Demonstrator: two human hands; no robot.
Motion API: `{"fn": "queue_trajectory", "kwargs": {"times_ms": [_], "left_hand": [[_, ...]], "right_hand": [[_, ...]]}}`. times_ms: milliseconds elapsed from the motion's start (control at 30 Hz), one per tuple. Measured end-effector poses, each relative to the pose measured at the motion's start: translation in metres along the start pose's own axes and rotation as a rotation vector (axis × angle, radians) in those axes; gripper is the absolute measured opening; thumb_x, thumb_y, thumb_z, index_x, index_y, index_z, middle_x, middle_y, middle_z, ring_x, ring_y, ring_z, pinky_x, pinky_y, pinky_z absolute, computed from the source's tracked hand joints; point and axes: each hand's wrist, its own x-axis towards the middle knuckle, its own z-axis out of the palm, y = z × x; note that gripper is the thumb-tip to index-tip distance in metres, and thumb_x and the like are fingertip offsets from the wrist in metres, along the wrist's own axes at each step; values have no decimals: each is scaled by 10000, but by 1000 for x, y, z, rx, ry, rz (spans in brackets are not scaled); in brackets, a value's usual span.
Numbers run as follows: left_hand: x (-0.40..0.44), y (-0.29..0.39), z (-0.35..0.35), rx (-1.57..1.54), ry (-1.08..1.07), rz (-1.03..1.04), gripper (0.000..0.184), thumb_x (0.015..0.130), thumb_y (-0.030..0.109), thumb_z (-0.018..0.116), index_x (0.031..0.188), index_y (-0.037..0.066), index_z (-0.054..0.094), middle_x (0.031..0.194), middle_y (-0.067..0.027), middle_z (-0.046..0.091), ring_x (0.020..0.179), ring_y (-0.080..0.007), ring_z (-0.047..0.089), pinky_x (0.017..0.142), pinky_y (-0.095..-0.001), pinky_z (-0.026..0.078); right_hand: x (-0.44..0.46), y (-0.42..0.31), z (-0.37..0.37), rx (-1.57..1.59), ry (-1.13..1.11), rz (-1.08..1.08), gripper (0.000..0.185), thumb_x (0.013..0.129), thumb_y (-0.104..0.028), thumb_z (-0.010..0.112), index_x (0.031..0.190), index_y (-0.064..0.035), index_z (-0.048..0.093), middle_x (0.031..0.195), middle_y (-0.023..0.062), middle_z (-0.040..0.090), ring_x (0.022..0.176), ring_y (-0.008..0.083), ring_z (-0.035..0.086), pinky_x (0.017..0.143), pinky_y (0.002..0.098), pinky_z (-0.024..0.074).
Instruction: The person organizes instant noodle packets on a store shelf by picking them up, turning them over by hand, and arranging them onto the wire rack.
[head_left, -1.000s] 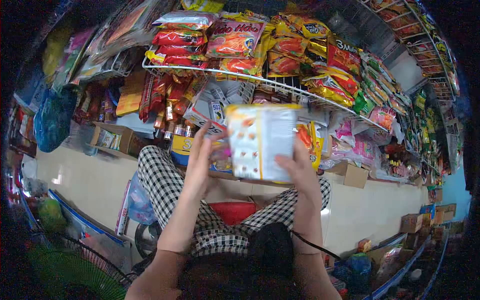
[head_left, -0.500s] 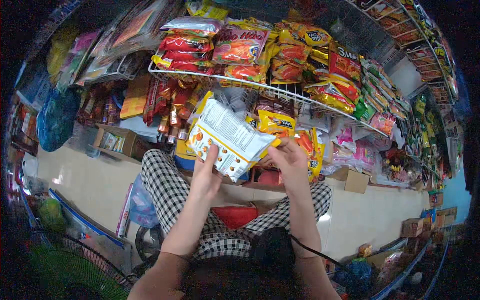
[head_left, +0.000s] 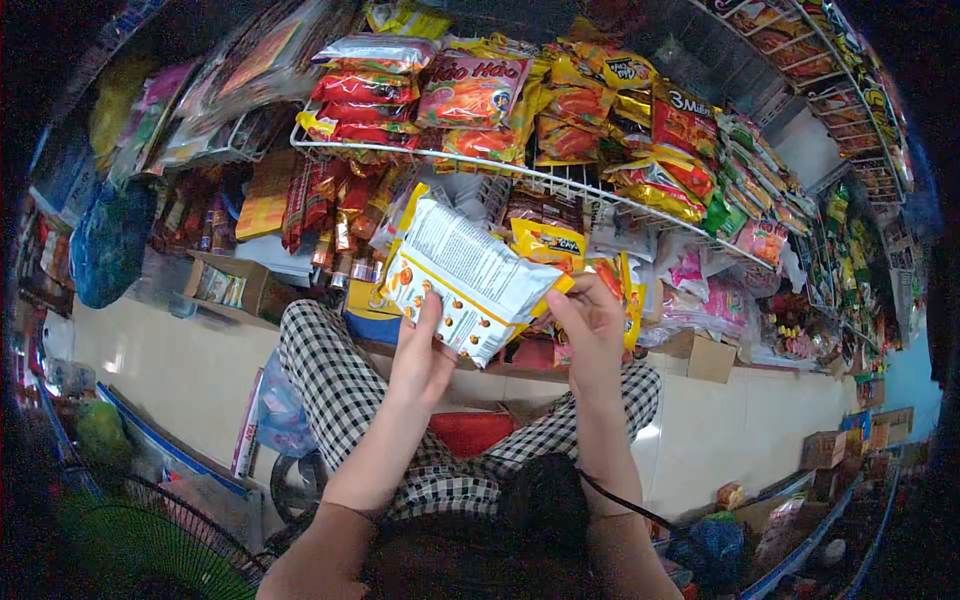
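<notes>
A white and yellow packet is held tilted above my lap, its printed back with small food pictures facing me. My left hand grips its lower left part, the thumb lying on the printed face and the other fingers hidden behind. At the packet's right corner, my right hand pinches the yellow edge between thumb and fingers. Just behind the packet lies a yellow packet, beneath the wire shelf.
A white wire shelf holds stacked noodle packets. An open carton stands at left on the floor, another box at right. A green fan is at lower left. Something red lies between my legs.
From upright and blurred, the packet has turned to a tilted pose and moved left. My left hand has taken hold of it, while my right hand has shifted to its corner.
</notes>
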Motion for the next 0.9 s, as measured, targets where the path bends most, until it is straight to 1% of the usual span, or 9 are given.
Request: {"fn": "queue_trajectory", "kwargs": {"times_ms": [267, 400, 467, 700, 767, 900], "left_hand": [[1, -3, -1, -14, -13, -24, 357, 892, 210, 465, 1219, 105, 369, 1168, -40, 506, 1050, -170, 514, 866, -361, 456], [1, -5, -3, -17, -11, -19, 366, 890, 208, 469, 1226, 105, 364, 1174, -40, 502, 1052, -171, 513, 866, -361, 456], [0, -4, -3, -27, -21, -54, 378, 888, 202, 474, 1234, 104, 358, 1180, -42, 498, 1056, -171, 510, 867, -358, 455], [2, -6, -4, -29, -24, -37, 388, 884, 204, 483, 1235, 100, 356, 1186, -45, 493, 1062, -170, 507, 862, -352, 458], [1, -6, -2, -21, 17, -60, 389, 884, 209, 485, 1235, 102, 355, 1187, -42, 492, 1060, -172, 509, 861, -352, 459], [1, -7, -1, -16, 17, -57, 387, 884, 212, 483, 1233, 106, 355, 1184, -42, 494, 1057, -174, 511, 861, -352, 459]], "right_hand": [[0, 2, -2, 7, 18, -10, 57, 809, -19, 545, 855, 0, 516, 789, 47, 574, 664, 97, 555, 591, 230, 466], [-1, 0, 0, 22, 33, 8, 55, 807, -19, 548, 851, -3, 519, 785, 44, 574, 672, 95, 554, 595, 232, 465], [-2, 0, 0, 28, 42, 17, 55, 806, -19, 550, 849, -4, 520, 783, 43, 575, 677, 95, 554, 596, 232, 465], [-1, 5, -3, 24, 34, -15, 49, 810, -25, 545, 845, -1, 520, 799, 48, 576, 695, 97, 555, 604, 233, 467], [-1, 5, -3, 20, 35, -20, 49, 811, -25, 544, 846, 0, 521, 803, 49, 576, 695, 98, 555, 605, 234, 468], [-1, 5, -3, 16, 45, -22, 53, 810, -23, 545, 853, -1, 523, 810, 50, 576, 694, 96, 553, 605, 234, 468]]}}
